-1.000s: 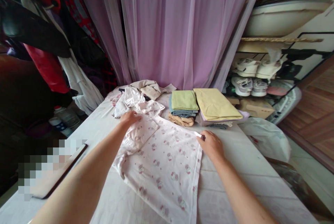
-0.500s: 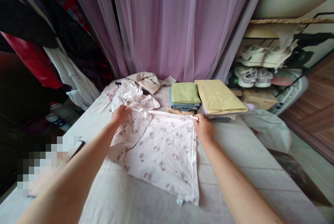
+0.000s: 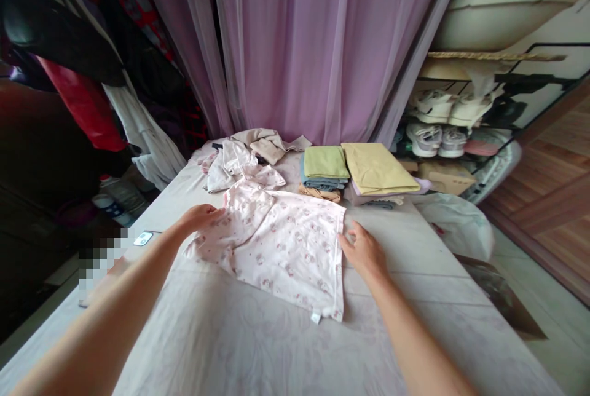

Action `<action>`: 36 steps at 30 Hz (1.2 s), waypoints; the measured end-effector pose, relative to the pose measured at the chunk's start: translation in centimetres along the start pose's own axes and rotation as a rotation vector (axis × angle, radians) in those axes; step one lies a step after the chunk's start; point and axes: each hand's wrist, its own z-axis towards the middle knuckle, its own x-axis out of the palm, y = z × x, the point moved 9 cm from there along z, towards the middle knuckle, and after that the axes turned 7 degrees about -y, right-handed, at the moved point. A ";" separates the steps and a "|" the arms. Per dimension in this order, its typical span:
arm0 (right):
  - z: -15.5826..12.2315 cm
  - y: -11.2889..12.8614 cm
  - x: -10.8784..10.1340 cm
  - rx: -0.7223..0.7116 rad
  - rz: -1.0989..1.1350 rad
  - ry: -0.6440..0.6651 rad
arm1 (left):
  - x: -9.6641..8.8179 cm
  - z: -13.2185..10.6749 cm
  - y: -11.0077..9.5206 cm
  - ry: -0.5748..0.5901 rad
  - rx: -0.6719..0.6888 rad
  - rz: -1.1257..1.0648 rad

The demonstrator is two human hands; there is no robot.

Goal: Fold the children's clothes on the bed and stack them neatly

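A pale pink shirt [image 3: 295, 242] with small printed figures lies spread on the bed, its hem edge toward the right and a small white tag at the near corner. My left hand [image 3: 203, 217] rests at the shirt's left side, fingers stretched out and touching the fabric. At the hem edge, my right hand [image 3: 364, 249] has its fingers apart, with fingertips by the cloth and nothing gripped. Beyond the shirt lies a loose heap of light clothes [image 3: 237, 159]. Folded green cloth [image 3: 326, 162] tops one stack, and a folded yellow cloth [image 3: 380, 168] tops another beside it.
The patterned sheet [image 3: 258, 340] covers the bed. A phone [image 3: 144, 238] lies near its left edge, partly blurred out. Purple curtains [image 3: 295, 45] hang behind. Clothes [image 3: 83, 101] hang at left; a rack with shoes [image 3: 431, 138] and a plastic bag [image 3: 456, 224] are at right.
Both hands have let go of the shirt's upper edge. The shirt now lies flatter on the bed, and my right hand has moved down beside its hem. The view has shifted slightly.
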 end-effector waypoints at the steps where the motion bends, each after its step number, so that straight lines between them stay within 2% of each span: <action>1: 0.4 0.3 -0.1 0.014 -0.033 0.018 | 0.2 -0.6 0.0 0.033 0.009 0.049; 4: 2.6 1.2 -0.6 0.088 -0.143 0.044 | 0.3 -2.3 0.0 0.105 0.014 0.131; 7: 4.6 2.2 -0.3 0.134 -0.184 0.144 | 0.1 -3.8 0.4 0.111 0.014 0.052; 9: 5.2 3.1 -0.1 0.114 -0.183 0.196 | 0.0 -4.6 0.9 0.083 0.002 -0.036; 12: 6.2 4.3 -1.4 0.064 -0.185 0.084 | -0.3 -5.7 2.1 -0.010 -0.042 -0.145; 15: 7.2 4.6 -2.6 0.066 -0.183 -0.029 | 0.0 -6.7 2.7 -0.027 -0.087 -0.236; 19: 7.3 3.7 -1.4 0.129 -0.169 0.072 | -0.1 -7.3 2.6 0.020 -0.177 -0.326; 21: 5.9 3.2 -1.2 0.139 -0.135 0.065 | -0.4 -7.3 2.6 0.028 -0.207 -0.311; 23: 3.3 3.2 -1.7 0.070 -0.083 -0.012 | -0.6 -7.4 2.9 0.027 -0.228 -0.263; 25: -0.5 4.5 -2.8 -0.135 0.011 -0.103 | -0.6 -7.7 3.4 0.029 -0.234 -0.257; 26: -2.8 5.5 -3.2 -0.275 0.074 -0.096 | -0.5 -7.9 3.7 0.035 -0.238 -0.281; 28: -7.8 7.6 -3.4 -0.588 0.204 0.030 | -0.1 -8.3 4.2 0.049 -0.255 -0.367; 29: -10.0 8.2 -3.5 -0.700 0.234 0.090 | 0.0 -8.6 4.4 0.056 -0.264 -0.414; 31: -12.9 8.5 -3.7 -0.838 0.232 0.155 | 0.3 -9.0 4.5 0.061 -0.277 -0.494; 33: -13.7 8.0 -3.9 -0.907 0.190 0.147 | 0.6 -9.4 4.2 0.053 -0.287 -0.568; 36: -12.2 6.5 -4.6 -0.932 0.133 0.050 | 1.0 -10.3 3.6 0.012 -0.317 -0.687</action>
